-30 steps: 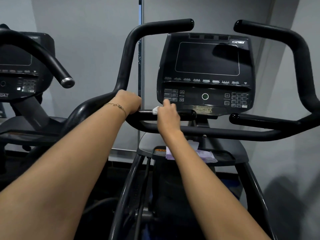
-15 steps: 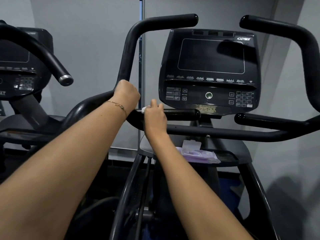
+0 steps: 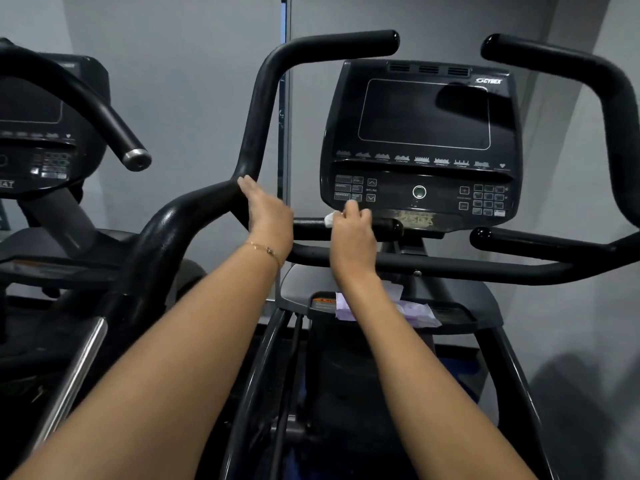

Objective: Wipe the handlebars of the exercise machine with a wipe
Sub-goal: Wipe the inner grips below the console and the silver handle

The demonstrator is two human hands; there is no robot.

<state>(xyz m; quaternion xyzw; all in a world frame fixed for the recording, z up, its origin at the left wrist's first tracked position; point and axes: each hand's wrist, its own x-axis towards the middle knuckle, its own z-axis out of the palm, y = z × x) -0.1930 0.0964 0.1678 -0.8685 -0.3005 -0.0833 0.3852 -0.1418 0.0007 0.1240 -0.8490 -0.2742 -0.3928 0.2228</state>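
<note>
White wipe (image 3: pixel 331 218) peeks from our right hand (image 3: pixel 353 233), which pinches it round the short inner handlebar (image 3: pixel 386 227) below the console (image 3: pixel 420 133). Our left hand (image 3: pixel 268 216) rests straight-fingered against the curved left handlebar (image 3: pixel 194 216). We judge the wiping half done; the next stroke should run to the bar's end.

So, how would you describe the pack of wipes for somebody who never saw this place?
Start at the black console with the dark screen. Below it, under the long crossbar, is a grey tray; the pack of wipes lies there, partly behind the right forearm. It is the only pale purple, soft thing among hard black and grey parts.
</note>
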